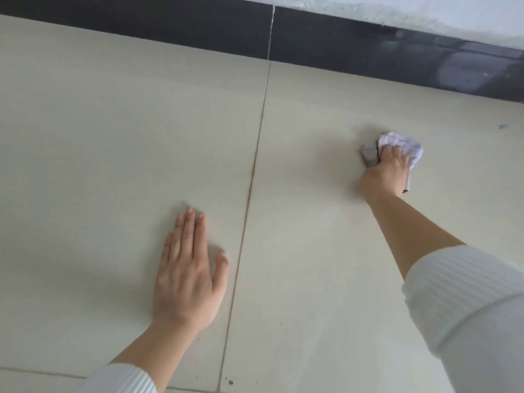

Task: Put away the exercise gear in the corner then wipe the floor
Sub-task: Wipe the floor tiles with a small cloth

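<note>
My right hand (388,171) reaches forward and is shut on a crumpled white and grey cloth (402,143), pressing it against the pale tiled floor (113,123) at the upper right. My left hand (188,273) lies flat on the floor at the lower middle, palm down, fingers together and thumb out, holding nothing. Both arms wear white ribbed sleeves. No exercise gear is in view.
A dark skirting band (198,32) runs along the base of a white wall (425,12) at the top. A grout line (252,177) runs between my hands from the wall toward me. Small dark specks (230,382) lie on the floor near the bottom.
</note>
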`<act>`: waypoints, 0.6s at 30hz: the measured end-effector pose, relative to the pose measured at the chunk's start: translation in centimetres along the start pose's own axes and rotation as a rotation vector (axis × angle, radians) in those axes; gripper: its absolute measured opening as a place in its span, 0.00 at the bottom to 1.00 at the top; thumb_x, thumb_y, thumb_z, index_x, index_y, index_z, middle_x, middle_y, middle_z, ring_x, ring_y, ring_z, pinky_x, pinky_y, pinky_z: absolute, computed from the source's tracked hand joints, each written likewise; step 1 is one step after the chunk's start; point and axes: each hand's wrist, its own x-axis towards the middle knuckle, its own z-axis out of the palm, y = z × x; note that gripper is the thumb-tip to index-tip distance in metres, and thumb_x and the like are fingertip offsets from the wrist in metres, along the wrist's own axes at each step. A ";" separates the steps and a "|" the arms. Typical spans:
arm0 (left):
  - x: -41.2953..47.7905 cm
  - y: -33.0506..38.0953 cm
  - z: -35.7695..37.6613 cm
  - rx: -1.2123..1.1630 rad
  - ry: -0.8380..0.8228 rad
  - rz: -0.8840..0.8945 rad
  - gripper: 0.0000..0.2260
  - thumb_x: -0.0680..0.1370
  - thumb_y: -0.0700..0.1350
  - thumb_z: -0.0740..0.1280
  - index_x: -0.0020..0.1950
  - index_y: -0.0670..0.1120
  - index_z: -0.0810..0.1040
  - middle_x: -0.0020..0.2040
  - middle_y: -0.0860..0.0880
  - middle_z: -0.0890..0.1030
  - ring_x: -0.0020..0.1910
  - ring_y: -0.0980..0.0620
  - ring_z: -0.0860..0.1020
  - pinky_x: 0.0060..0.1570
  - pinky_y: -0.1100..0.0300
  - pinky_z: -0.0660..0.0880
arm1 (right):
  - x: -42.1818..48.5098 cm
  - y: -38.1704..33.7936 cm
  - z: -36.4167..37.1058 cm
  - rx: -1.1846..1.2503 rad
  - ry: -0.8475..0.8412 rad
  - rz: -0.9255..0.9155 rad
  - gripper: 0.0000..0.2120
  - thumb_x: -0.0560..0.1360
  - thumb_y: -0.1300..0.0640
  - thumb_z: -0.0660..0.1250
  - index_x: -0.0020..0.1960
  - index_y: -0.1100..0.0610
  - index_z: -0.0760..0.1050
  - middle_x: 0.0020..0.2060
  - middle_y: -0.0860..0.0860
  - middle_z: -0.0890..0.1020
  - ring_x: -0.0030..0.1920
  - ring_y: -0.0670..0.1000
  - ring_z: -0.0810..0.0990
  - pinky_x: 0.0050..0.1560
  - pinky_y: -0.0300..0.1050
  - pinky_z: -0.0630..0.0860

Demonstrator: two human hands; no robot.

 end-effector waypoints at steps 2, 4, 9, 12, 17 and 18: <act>0.1 0.1 0.0 -0.001 -0.004 0.000 0.32 0.78 0.56 0.47 0.78 0.40 0.52 0.78 0.44 0.52 0.78 0.49 0.51 0.74 0.53 0.49 | 0.5 -1.5 0.5 0.051 -0.004 -0.007 0.22 0.74 0.67 0.55 0.68 0.65 0.68 0.67 0.60 0.70 0.69 0.59 0.64 0.72 0.50 0.56; 0.1 0.1 0.0 -0.005 -0.004 -0.003 0.32 0.78 0.56 0.47 0.78 0.40 0.52 0.78 0.44 0.52 0.78 0.49 0.50 0.74 0.52 0.49 | 0.2 -3.4 0.9 0.115 -0.057 -0.071 0.19 0.76 0.65 0.56 0.67 0.62 0.70 0.66 0.58 0.71 0.68 0.57 0.65 0.69 0.47 0.60; 0.0 0.2 0.0 -0.015 0.011 0.021 0.32 0.78 0.56 0.48 0.77 0.39 0.54 0.78 0.43 0.53 0.77 0.48 0.51 0.74 0.51 0.52 | -5.1 -8.5 1.9 0.225 -0.271 -0.462 0.24 0.75 0.69 0.57 0.70 0.58 0.69 0.72 0.55 0.68 0.74 0.54 0.61 0.73 0.43 0.56; 0.2 -0.2 0.1 -0.028 0.032 0.021 0.32 0.77 0.55 0.50 0.77 0.38 0.56 0.77 0.41 0.57 0.77 0.46 0.55 0.74 0.49 0.54 | -9.4 -8.7 1.8 0.228 -0.417 -0.715 0.30 0.72 0.74 0.55 0.73 0.58 0.66 0.74 0.53 0.64 0.76 0.53 0.56 0.75 0.44 0.50; 0.2 -0.3 0.4 -0.035 0.047 0.032 0.32 0.78 0.56 0.49 0.76 0.37 0.57 0.77 0.39 0.57 0.76 0.44 0.55 0.74 0.48 0.54 | -16.6 -5.2 0.1 0.242 -0.518 -0.872 0.32 0.70 0.78 0.55 0.72 0.61 0.67 0.73 0.54 0.66 0.76 0.55 0.57 0.76 0.48 0.51; 0.3 -0.4 0.5 -0.037 0.053 0.039 0.32 0.78 0.56 0.48 0.76 0.37 0.57 0.77 0.39 0.57 0.76 0.44 0.55 0.74 0.48 0.54 | -18.2 -4.3 -0.3 0.245 -0.532 -0.884 0.33 0.69 0.78 0.55 0.72 0.61 0.67 0.73 0.54 0.66 0.76 0.55 0.57 0.76 0.49 0.51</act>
